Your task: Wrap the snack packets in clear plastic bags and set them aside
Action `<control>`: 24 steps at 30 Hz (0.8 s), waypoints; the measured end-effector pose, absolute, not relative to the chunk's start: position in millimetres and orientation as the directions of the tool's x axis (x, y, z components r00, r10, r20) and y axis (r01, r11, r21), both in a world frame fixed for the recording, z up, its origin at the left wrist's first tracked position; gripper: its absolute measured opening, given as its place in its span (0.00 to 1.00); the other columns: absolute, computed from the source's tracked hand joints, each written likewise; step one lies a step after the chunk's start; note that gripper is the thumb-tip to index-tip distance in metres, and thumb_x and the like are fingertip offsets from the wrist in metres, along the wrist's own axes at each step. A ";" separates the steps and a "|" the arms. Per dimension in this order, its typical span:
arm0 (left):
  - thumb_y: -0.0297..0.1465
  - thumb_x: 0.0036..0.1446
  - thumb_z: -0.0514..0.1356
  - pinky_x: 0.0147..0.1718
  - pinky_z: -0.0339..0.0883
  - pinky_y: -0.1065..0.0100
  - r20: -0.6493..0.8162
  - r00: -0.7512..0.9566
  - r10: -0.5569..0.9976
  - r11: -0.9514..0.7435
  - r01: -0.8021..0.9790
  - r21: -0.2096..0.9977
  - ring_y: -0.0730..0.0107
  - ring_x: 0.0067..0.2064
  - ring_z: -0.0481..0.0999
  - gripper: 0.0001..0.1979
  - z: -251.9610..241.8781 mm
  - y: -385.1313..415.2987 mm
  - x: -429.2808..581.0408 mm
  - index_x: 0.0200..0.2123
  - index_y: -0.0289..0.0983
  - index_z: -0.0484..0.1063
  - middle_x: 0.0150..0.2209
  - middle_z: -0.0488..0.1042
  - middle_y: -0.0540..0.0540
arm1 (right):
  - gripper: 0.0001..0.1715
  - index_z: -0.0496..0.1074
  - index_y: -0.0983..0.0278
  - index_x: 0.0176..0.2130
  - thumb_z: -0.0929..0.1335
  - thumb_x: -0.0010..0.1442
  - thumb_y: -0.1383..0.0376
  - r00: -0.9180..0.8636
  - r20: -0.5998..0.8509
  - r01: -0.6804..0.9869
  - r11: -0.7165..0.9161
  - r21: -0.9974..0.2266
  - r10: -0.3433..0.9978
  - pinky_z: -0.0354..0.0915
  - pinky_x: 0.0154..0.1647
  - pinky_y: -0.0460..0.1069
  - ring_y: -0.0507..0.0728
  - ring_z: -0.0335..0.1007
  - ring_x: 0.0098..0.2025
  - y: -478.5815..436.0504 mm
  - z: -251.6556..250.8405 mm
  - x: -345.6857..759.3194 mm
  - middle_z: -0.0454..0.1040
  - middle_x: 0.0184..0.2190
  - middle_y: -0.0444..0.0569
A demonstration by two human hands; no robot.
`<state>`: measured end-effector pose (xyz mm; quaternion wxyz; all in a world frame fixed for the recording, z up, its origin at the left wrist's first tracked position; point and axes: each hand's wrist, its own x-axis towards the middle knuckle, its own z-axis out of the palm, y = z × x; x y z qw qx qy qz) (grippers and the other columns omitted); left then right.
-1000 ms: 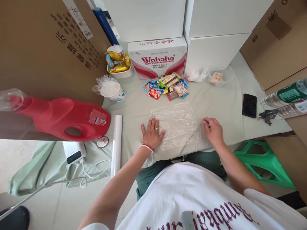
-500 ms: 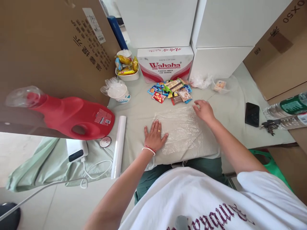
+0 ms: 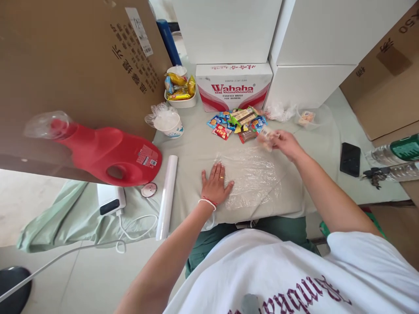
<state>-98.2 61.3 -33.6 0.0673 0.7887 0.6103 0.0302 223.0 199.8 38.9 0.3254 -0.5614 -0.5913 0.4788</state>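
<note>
My left hand (image 3: 214, 185) lies flat with fingers spread on the left edge of a clear sheet of plastic wrap (image 3: 253, 179), which is laid out wrinkled on the cloth. Pinched in my right hand (image 3: 286, 143) is a small snack packet (image 3: 267, 138), pale and brownish, blurred by motion. It hangs just above the far right part of the wrap. Behind it is a pile of colourful snack packets (image 3: 242, 117), with a red one (image 3: 221, 131) at its near left side.
A red jug (image 3: 121, 157), a roll of film (image 3: 166, 198) and a paper cup (image 3: 170, 125) stand or lie on the left. A Wahaha box (image 3: 234, 89) is behind the pile. On the right are a phone (image 3: 350, 159), plastic bottles (image 3: 406, 150) and a clear container (image 3: 314, 117).
My right hand has taken a pale snack packet from the right side of the pile and drawn it slightly away. My left hand stays flat on the wrap. The view has shifted a little.
</note>
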 end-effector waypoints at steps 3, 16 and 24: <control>0.50 0.71 0.44 0.73 0.37 0.34 -0.034 0.255 0.966 -0.248 0.959 0.139 0.50 0.78 0.47 0.39 -33.6 61.6 -98.1 0.76 0.34 0.48 0.77 0.47 0.36 | 0.24 0.74 0.62 0.43 0.75 0.56 0.49 -0.368 -0.346 0.234 -0.274 -0.933 0.863 0.72 0.37 0.50 0.57 0.76 0.38 158.1 35.6 202.3 0.80 0.38 0.50; 0.51 0.71 0.43 0.73 0.35 0.35 -0.015 0.253 0.967 -0.248 0.959 0.137 0.51 0.78 0.47 0.39 -36.9 61.5 -98.6 0.76 0.35 0.48 0.77 0.47 0.37 | 0.35 0.73 0.58 0.64 0.61 0.63 0.78 -0.742 0.035 0.559 0.646 -0.519 0.670 0.55 0.71 0.68 0.62 0.55 0.73 102.5 2.9 177.0 0.66 0.70 0.53; 0.52 0.71 0.42 0.73 0.36 0.34 -0.022 0.255 0.967 -0.249 0.959 0.135 0.51 0.78 0.46 0.41 -39.2 61.2 -99.2 0.76 0.31 0.46 0.77 0.45 0.35 | 0.33 0.63 0.62 0.71 0.65 0.71 0.61 -0.627 -0.007 0.704 0.564 -0.431 0.779 0.51 0.73 0.70 0.68 0.50 0.75 90.4 -12.0 165.1 0.57 0.74 0.59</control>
